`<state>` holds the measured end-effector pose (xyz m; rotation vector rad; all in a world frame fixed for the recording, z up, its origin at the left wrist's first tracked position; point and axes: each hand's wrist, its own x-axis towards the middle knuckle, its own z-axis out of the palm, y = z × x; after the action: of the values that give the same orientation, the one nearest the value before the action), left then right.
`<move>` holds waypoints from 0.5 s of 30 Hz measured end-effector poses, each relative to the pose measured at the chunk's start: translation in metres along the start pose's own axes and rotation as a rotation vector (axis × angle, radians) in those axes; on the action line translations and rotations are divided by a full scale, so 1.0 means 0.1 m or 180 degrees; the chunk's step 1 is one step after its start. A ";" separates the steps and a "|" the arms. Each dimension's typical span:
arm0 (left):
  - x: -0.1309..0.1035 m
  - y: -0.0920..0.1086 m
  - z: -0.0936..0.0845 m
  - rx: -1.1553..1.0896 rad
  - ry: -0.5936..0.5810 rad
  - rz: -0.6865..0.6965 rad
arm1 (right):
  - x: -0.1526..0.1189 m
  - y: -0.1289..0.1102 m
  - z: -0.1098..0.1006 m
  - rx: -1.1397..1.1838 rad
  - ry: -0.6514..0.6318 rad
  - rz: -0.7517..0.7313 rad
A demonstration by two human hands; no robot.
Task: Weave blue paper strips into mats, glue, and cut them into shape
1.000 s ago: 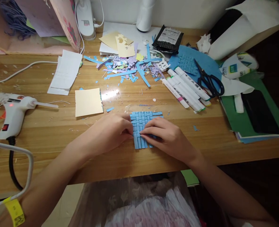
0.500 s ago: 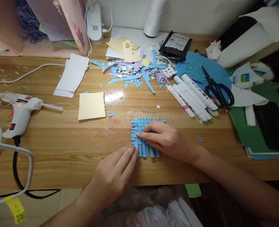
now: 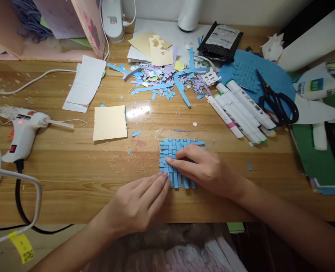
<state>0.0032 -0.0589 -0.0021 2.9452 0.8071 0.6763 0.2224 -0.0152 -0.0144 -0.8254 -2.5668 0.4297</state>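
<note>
A mat of woven blue paper strips (image 3: 171,151) lies flat on the desk, with loose strip ends sticking out at its right and bottom edges. My left hand (image 3: 140,202) is at its lower left corner, fingertips pressed together on the end of a strip. From the right, my right hand (image 3: 204,166) reaches over the mat and covers part of it. Its outstretched fingers rest on the weave, one fingertip near the left edge, while its thumb is hidden.
A cream paper square (image 3: 110,122) and a hot glue gun (image 3: 25,126) lie to the left. Paper scraps (image 3: 164,77) are heaped at the back. Several white markers (image 3: 239,109), black scissors (image 3: 278,102) and another blue weave (image 3: 245,75) are at the right. Cables (image 3: 37,189) hang at the front left.
The view has shifted slightly, so objects on the right appear farther right. Both hands remain on the woven mat with almost the same finger positions.
</note>
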 end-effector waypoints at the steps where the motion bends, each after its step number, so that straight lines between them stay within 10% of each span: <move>1: 0.01 0.00 0.00 0.0011 -0.0004 0.0014 | 0.01 0.00 0.00 0.0002 0.0017 0.0008; 15: -0.05 -0.03 0.01 -0.0179 -0.0026 -0.0031 | -0.07 0.02 -0.26 0.0864 -0.0339 0.0439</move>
<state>-0.0011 -0.0585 -0.0056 2.8903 0.7878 0.6743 0.2407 -0.0132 0.0056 -0.9019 -2.4782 0.8642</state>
